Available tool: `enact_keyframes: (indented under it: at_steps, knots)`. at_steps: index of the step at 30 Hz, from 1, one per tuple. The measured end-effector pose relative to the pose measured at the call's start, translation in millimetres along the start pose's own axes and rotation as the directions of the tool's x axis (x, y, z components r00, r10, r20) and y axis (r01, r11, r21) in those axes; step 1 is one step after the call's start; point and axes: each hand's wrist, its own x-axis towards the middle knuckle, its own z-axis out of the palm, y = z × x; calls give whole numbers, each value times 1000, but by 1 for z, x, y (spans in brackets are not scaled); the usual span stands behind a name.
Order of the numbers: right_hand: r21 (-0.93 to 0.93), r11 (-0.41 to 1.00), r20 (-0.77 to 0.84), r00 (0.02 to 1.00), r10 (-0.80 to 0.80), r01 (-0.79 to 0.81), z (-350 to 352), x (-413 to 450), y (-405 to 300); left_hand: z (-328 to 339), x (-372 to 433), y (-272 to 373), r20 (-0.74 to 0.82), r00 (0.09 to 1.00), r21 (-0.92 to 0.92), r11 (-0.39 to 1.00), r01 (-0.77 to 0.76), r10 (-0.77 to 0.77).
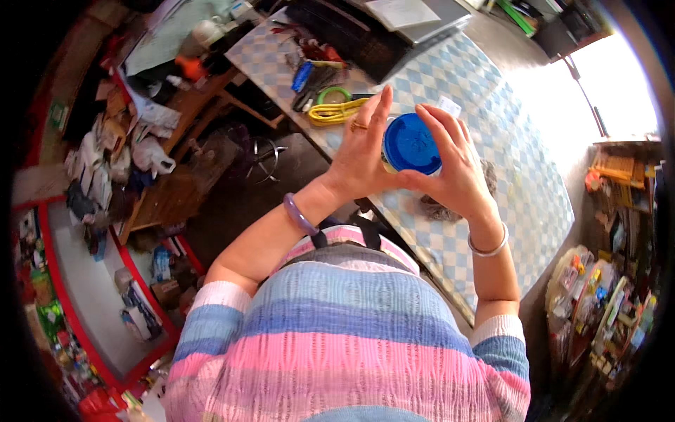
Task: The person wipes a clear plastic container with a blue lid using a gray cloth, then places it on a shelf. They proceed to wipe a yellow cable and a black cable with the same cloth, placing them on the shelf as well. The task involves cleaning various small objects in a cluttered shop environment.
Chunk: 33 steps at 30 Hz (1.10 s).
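Observation:
A round tub with a blue plastic lid (410, 145) stands on the checked table in front of me. My left hand (361, 153) is at its left side, fingers raised and apart, with a ring on one finger. From the right, my right hand (453, 163) curves over the lid's edge in the view, fingers spread. Both thumbs meet just below the lid, and neither hand shows a firm grip on it. Partly hidden beneath my right hand lies a grey, fuzzy bundle (442, 210). A coiled yellow cable (332, 113) lies left of my left fingers.
The checked tabletop (519, 200) also carries a green tape roll (334, 95), a blue item (302, 77) and a small paper slip (448, 106). A large dark appliance (348, 31) stands at the back. A wheeled stool base (263, 158) is left; packed shelves (601, 306) stand right.

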Motion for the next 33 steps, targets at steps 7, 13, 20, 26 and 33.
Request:
enact_keyframes:
  at_steps: [7,13,20,26,33]
  knots:
    - [-299,953,120,988,95,-55,7,10,-5,22,-12,-13,39,999,-109,994,23,-19]
    - [-216,942,383,909,-162,259,-19,27,-3,15,-8,-16,74,997,-155,988,2,9]
    - [-81,688,683,543,-489,722,-41,55,1,17,-3,-15,175,984,-203,979,15,21]
    - [-1,532,715,372,-591,847,-38,67,5,23,-3,-22,152,988,-224,975,0,35]
    - [-380,893,570,821,22,240,-35,46,-11,29,-6,-19,139,989,-184,980,78,-53]
